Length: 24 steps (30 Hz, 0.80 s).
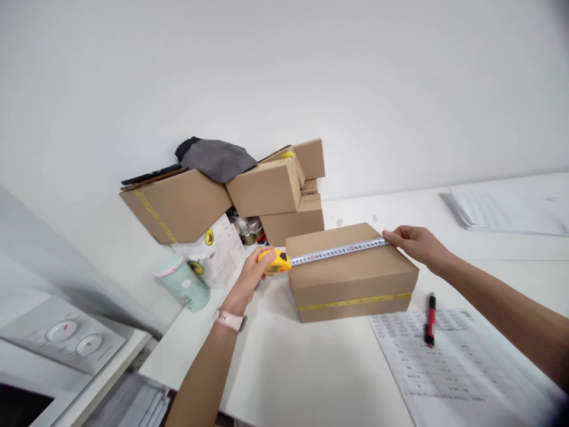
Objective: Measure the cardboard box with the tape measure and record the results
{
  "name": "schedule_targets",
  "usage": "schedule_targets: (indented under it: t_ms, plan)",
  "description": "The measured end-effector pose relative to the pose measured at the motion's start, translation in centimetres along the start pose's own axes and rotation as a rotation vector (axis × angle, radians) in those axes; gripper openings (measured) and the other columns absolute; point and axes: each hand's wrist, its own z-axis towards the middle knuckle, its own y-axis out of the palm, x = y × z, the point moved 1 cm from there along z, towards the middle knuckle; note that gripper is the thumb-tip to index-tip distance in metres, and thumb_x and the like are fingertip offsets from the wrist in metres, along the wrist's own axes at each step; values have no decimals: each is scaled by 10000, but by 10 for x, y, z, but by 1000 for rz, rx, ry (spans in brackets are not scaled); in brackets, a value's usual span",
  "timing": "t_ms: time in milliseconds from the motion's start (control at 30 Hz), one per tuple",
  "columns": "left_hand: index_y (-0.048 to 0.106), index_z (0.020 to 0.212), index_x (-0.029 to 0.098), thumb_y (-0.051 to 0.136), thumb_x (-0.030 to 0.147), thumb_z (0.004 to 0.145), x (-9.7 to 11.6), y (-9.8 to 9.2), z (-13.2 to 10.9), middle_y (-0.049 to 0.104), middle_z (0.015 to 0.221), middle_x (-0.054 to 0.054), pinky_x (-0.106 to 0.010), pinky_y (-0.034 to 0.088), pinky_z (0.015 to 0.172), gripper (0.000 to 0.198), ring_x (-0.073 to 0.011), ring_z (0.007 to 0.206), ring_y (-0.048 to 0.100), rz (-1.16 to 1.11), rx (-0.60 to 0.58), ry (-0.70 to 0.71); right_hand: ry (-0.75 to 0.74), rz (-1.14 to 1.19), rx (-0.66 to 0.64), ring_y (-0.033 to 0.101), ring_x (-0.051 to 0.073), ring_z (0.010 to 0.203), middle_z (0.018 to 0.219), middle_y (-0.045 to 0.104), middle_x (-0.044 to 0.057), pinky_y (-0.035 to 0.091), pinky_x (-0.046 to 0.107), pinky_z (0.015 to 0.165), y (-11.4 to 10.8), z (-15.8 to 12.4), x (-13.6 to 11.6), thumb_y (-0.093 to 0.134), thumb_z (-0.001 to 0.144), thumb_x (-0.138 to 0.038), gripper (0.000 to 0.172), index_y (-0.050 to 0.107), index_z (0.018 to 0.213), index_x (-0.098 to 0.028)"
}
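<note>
Left hand (249, 277): fingers closed around a yellow-and-black tape measure case (279, 262), just left of the frame's centre
Right hand (413, 242): thumb and fingertips grasping the free end of the silver metal tape blade (338, 251), right of centre
Blade: drawn out along the top of a brown rectangular cardboard box (351, 280) with a yellow strip along its near side
Box: right of centre, on the white tabletop (284, 367)
Pen: a red-and-black one (430, 320) at lower right, lying across the upper edge of a white printed paper sheet (444, 385)
Cup: mint-green, pink-rimmed cup (189, 287), left of centre
Cloth: dark grey fabric (217, 157), upper left, draped over piled brown cardboard boxes (267, 187)
</note>
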Motion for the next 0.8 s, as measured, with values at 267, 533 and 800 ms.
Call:
schedule_targets:
  t_ms: [267,533,800]
  plan:
    - [621,1181,197,944,417,546,-28,92,-128,684,991,-72,-303,531,692,746,-185,792,660,-556,-688,-343,-416,-133,-209,610,233,831,865,705,58,450,334,750,31,36,-53,553,853,-632,432,630,770,-215]
    - [556,1037,160,842,587,654,-11,181,-124,624,1021,-80,-312,597,563,641,-204,712,716,-866,-517,-257,-514,-345,-339,589,215,728,754,662,69,420,324,689,89,74,-62,521,882,-481,343,569,692,-201]
    - [575,1084,168,822,597,687,-12,194,-131,601,1073,-63,-309,611,578,635,-204,742,726,-869,-459,-286,-522,-292,-364,533,174,650,660,583,1,364,296,639,91,76,-50,566,857,-449,302,558,665,-216]
